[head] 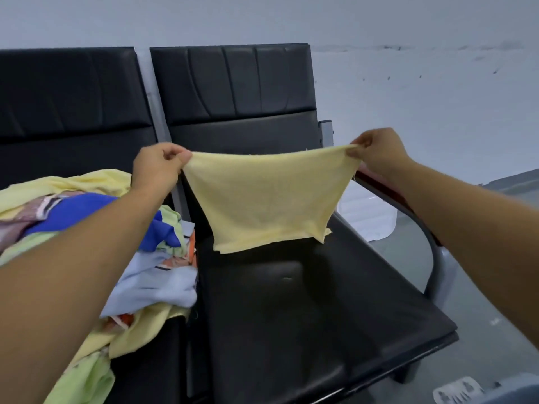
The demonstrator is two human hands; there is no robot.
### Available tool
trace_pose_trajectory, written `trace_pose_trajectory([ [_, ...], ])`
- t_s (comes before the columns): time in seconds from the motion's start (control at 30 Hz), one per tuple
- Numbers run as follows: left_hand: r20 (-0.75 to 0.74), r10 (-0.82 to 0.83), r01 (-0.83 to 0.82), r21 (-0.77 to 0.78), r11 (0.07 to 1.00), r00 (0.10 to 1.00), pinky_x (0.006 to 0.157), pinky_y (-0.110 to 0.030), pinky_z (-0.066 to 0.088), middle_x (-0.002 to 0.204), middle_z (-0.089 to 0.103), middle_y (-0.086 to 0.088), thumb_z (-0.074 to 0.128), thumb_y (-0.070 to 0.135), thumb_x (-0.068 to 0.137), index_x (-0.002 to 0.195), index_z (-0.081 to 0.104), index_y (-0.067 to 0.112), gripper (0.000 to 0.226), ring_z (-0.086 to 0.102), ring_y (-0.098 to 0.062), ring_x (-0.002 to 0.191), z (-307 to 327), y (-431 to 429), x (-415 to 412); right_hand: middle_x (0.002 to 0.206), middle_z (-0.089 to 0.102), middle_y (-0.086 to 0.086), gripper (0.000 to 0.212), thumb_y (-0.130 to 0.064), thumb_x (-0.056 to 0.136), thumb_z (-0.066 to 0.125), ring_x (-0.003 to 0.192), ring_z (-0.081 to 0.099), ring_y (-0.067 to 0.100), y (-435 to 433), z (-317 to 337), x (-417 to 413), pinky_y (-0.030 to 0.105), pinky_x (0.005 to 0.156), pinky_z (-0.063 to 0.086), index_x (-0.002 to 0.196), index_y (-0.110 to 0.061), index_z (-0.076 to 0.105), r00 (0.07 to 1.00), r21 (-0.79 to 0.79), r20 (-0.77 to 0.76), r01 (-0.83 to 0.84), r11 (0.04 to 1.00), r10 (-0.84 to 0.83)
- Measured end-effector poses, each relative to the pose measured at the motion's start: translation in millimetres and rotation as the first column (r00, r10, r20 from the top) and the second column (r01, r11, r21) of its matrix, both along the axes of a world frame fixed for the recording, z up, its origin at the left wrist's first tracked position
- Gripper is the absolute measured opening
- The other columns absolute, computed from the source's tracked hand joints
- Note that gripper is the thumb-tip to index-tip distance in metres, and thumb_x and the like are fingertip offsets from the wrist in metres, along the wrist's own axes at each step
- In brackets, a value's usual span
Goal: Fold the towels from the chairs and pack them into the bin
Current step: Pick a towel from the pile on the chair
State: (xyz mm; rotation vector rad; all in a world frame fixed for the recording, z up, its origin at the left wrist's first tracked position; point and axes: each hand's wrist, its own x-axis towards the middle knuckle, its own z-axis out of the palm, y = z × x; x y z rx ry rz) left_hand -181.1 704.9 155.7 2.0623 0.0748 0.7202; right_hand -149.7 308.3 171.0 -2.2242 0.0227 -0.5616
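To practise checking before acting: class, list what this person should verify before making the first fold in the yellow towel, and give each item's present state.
1. Left hand pinches one top corner of the yellow towel: ok.
2. Right hand pinches the other top corner: ok.
3. Towel hangs spread over the black seat: ok.
4. Pile of towels lies on the other chair: ok.
5. Packing place identified: cannot tell; a white container, partly hidden behind the right arm, may be it.
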Motion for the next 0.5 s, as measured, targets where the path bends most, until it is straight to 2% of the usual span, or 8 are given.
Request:
trace_pose_trajectory([
  [0.07,-0.054,-0.020,0.025,0.092,0.995,0.998,0.068,-0.033,0.047,0.080,0.064,0.001,0.064,0.026,0.095,0.096,0.073,0.020,0.011,0.053,-0.012,0.069,-24.0,3.1,-15.9,0.096,0.067,0.010,0.005,-0.012,0.086,0.076,0.080,0.061,0.019,-1.1,-30.5,-14.1,0.027,0.074,0.053,0.086,-0.010,0.071,0.996,0.180,-0.078,-0.028,0.983,0.043],
  [0.13,-0.153,-0.076,0.091,0.100,0.991,0.985,0.063,-0.031,0.042,0.080,0.060,0.001,0.058,0.026,0.099,0.100,0.068,0.013,0.016,0.050,-0.010,0.068,-47.1,6.3,-32.7,0.101,0.066,0.007,0.006,-0.013,0.088,0.075,0.085,0.058,0.017,-2.5,-57.3,-30.3,0.028,0.082,0.052,0.088,-0.010,0.070,0.980,0.287,-0.172,-0.044,0.957,0.097],
  [0.2,-0.279,-0.108,0.139,0.094,0.986,0.954,0.067,-0.035,0.043,0.080,0.057,-0.004,0.050,0.030,0.103,0.100,0.061,0.010,0.023,0.051,-0.018,0.072,-66.4,11.5,-50.3,0.098,0.065,0.009,0.008,-0.011,0.089,0.074,0.095,0.060,0.023,-2.8,-79.4,-46.0,0.039,0.098,0.052,0.092,-0.006,0.070,0.964,0.392,-0.210,-0.072,0.917,0.166],
  [0.27,-0.375,-0.147,0.181,0.057,0.982,0.915,0.080,-0.044,0.050,0.089,0.059,-0.012,0.045,0.034,0.104,0.097,0.058,0.013,0.025,0.057,-0.029,0.083,-80.9,16.5,-65.5,0.093,0.062,0.013,0.009,-0.006,0.090,0.071,0.093,0.059,0.028,-2.2,-92.7,-63.0,0.045,0.099,0.052,0.095,0.000,0.066,0.946,0.491,-0.219,-0.107,0.864,0.241],
  [0.3,-0.404,-0.192,0.213,0.007,0.977,0.894,0.083,-0.048,0.052,0.089,0.058,-0.013,0.045,0.035,0.104,0.093,0.057,0.015,0.025,0.058,-0.029,0.084,-85.7,17.1,-74.2,0.090,0.060,0.013,0.008,-0.005,0.091,0.069,0.091,0.057,0.030,-1.8,-96.3,-72.1,0.045,0.093,0.053,0.095,0.000,0.064,0.930,0.520,-0.236,-0.124,0.845,0.281],
  [0.33,-0.427,-0.246,0.248,-0.053,0.967,0.870,0.081,-0.048,0.053,0.086,0.056,-0.011,0.045,0.033,0.105,0.089,0.056,0.016,0.026,0.058,-0.026,0.079,-89.0,15.3,-81.3,0.089,0.059,0.013,0.008,-0.006,0.092,0.068,0.089,0.057,0.031,-2.4,-99.0,-78.2,0.043,0.085,0.054,0.095,-0.001,0.062,0.913,0.542,-0.262,-0.130,0.831,0.314],
  [0.4,-0.475,-0.368,0.308,-0.202,0.930,0.799,0.068,-0.037,0.055,0.084,0.055,-0.008,0.045,0.028,0.106,0.087,0.056,0.015,0.025,0.057,-0.021,0.075,-93.6,12.4,-94.3,0.092,0.060,0.013,0.007,-0.010,0.093,0.067,0.091,0.059,0.030,-6.1,-101.7,-89.9,0.038,0.075,0.055,0.094,-0.005,0.062,0.863,0.547,-0.344,-0.135,0.826,0.369],
  [0.5,-0.561,-0.586,0.383,-0.446,0.809,0.584,0.061,-0.031,0.051,0.083,0.056,-0.008,0.048,0.021,0.104,0.088,0.058,0.011,0.021,0.056,-0.018,0.073,-100.9,17.3,-109.8,0.099,0.064,0.013,0.012,-0.014,0.096,0.062,0.091,0.064,0.026,-18.2,-99.7,-105.6,0.034,0.075,0.055,0.103,-0.005,0.062,0.698,0.482,-0.550,-0.184,0.857,0.459],
])
